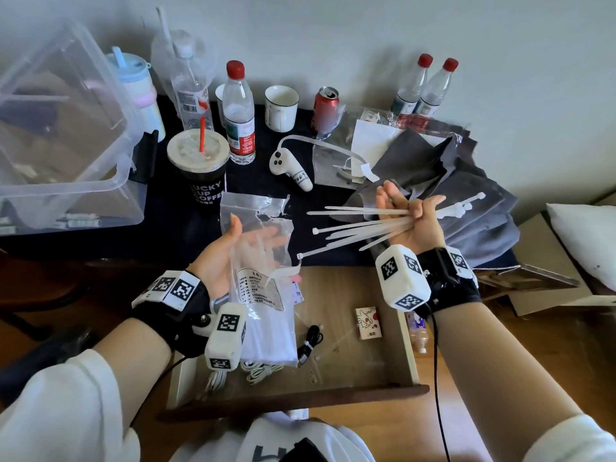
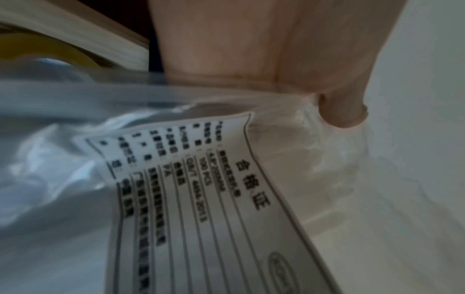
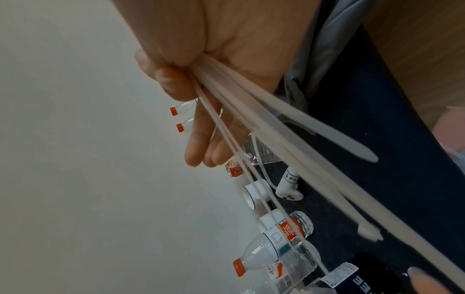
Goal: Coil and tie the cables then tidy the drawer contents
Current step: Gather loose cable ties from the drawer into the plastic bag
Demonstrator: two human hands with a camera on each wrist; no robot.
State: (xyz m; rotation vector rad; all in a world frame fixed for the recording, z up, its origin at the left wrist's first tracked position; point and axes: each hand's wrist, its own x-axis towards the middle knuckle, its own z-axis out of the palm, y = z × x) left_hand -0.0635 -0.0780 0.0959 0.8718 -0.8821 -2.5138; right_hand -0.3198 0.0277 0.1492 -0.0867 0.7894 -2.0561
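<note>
Above the open wooden drawer (image 1: 409,348), my left hand (image 1: 253,233) grips a clear plastic bag of white zip ties (image 1: 266,295), thumb on its edge and fingers behind it. The bag's printed label (image 2: 201,199) fills the left wrist view, with my thumb (image 2: 339,111) on the plastic. My right hand (image 1: 416,211) pinches a fanned bundle of several loose zip ties (image 1: 350,228) over the dark tabletop; the zip ties (image 3: 289,139) run out from under my curled fingers (image 3: 173,83). In the drawer lie a tied black cable (image 1: 311,341) and white cables (image 1: 263,371).
A small printed box (image 1: 368,323) sits in the drawer. On the table stand a clear storage bin (image 1: 66,128), a coffee cup (image 1: 200,168), water bottles (image 1: 238,111), a mug (image 1: 281,108), a red can (image 1: 325,108), a white controller (image 1: 290,168) and grey cloth (image 1: 450,181).
</note>
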